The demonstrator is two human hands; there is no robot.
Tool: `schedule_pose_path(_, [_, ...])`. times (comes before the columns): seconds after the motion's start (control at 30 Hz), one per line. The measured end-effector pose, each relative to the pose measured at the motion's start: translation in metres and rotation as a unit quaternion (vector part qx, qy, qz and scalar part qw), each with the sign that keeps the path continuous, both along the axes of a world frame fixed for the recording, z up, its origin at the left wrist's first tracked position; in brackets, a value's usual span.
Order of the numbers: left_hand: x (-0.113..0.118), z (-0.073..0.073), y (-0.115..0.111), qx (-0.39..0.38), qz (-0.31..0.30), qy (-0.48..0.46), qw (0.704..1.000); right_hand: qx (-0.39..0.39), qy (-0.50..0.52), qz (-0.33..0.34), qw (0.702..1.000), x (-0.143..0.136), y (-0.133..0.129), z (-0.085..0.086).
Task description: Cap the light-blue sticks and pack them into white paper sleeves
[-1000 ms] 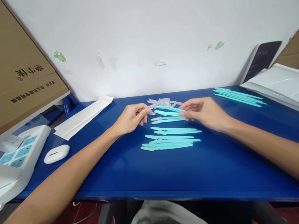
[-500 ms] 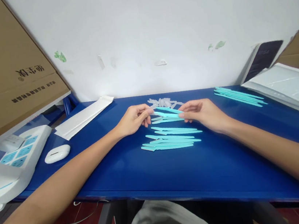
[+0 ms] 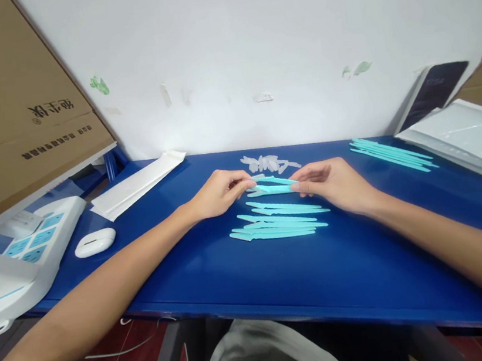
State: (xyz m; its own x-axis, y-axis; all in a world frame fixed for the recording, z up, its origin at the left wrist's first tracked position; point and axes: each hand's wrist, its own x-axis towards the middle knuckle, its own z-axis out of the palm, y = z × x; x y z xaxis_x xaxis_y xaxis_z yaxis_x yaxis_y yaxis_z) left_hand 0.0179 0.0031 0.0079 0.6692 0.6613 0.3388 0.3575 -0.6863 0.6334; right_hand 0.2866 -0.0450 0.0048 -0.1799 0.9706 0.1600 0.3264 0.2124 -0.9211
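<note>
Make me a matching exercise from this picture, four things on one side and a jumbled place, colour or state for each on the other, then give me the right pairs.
Things:
1. Translucent blade caps
2. Earbud case
3. Right hand
4. Cardboard box

Descriptions:
A. Pinching at least one turquoise razor
B. Brown, with dark printing
C. Loose heap beyond the hands, near the wall
D. White and rounded, lying next to the power strip

Right pairs: 1-C, 2-D, 3-A, 4-B.
</note>
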Motion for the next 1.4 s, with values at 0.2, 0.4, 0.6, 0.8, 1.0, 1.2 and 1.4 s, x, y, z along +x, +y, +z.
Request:
schedule_pose_path(0.2, [0.0,0.018,-0.009,0.022,-0.023,0.039,0.999,0.029,-0.038,0.0,0.999,0.004,-0.003,0.01])
schedule_pose_path(0.4, [0.003,0.016,-0.013,0.016,-0.054,0.086,0.995,0.026,-0.091,0.032,0.995,0.004,-0.007,0.015])
schedule_pose_path(0.6, [0.007,0.011,-0.014,0.017,-0.052,0.074,0.996,0.027,-0.093,0.03,0.995,0.001,-0.009,0.016])
schedule_pose_path(0.8, [0.009,0.006,-0.014,-0.003,-0.029,0.023,0.999,0.021,-0.103,0.027,0.994,-0.001,-0.009,0.012])
schedule_pose_path(1.0, [0.018,-0.004,-0.019,-0.11,-0.012,-0.088,0.99,0.027,-0.107,0.031,0.993,-0.005,-0.011,0.011])
schedule_pose_path(1.2, [0.021,-0.007,-0.02,-0.122,0.0,-0.099,0.988,0.023,-0.085,0.009,0.996,-0.011,-0.013,0.008])
schedule_pose_path(1.4, [0.019,-0.006,-0.017,-0.111,-0.012,-0.065,0.992,0.026,-0.076,-0.007,0.997,-0.015,-0.014,0.005])
